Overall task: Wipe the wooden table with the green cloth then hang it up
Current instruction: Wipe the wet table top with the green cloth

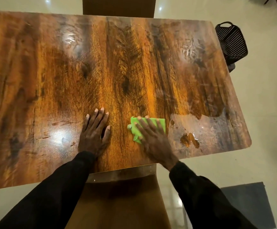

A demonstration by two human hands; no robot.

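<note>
A folded green cloth lies flat on the wooden table near its front edge. My right hand presses down on the cloth with straight, spread fingers and covers most of it. My left hand rests flat on the bare wood to the left of the cloth, fingers straight. Wet patches shine on the table to the right of the cloth.
A wooden chair seat stands under the near table edge and another chair back at the far edge. A black slatted basket sits on the floor past the table's right end. A dark mat lies at lower right.
</note>
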